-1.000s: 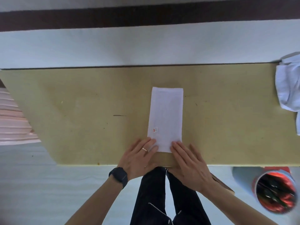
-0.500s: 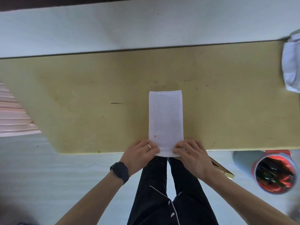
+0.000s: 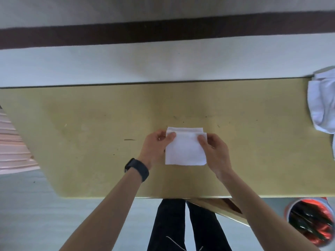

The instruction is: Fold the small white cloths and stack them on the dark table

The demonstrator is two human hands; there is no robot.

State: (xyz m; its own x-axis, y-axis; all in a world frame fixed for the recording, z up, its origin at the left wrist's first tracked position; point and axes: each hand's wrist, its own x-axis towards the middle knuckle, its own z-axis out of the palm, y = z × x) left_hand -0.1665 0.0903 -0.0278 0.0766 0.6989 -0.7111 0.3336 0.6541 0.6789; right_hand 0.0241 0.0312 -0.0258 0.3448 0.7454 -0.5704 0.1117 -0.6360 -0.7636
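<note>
head view, fold in progress. my left hand (image 3: 154,144) and my right hand (image 3: 213,149) each pinch one corner of the small white cloth (image 3: 185,151), thumb on top, fingers tucked under the lifted layer; both grips are closed on the fabric, one at each end of its far edge. the cloth lies near the middle of the yellowish surface (image 3: 90,133), the near half doubled over toward the far half, whose edge shows as a narrow strip just beyond my thumbs. the two edges are not yet flush: the upper layer sits slightly nearer me and shifted a little right of the lower one. a black wristband (image 3: 136,169) is on my left wrist.

judged step: closing the second fold of this cloth. the next move calls for sliding the held edge away from me until it meets the far edge, squaring the corners, then pressing the crease flat before releasing.

right of the cloth, at the far right corner of the surface, a heap of unfolded white cloths (image 3: 320,104) waits. no finished stack is visible.
</note>
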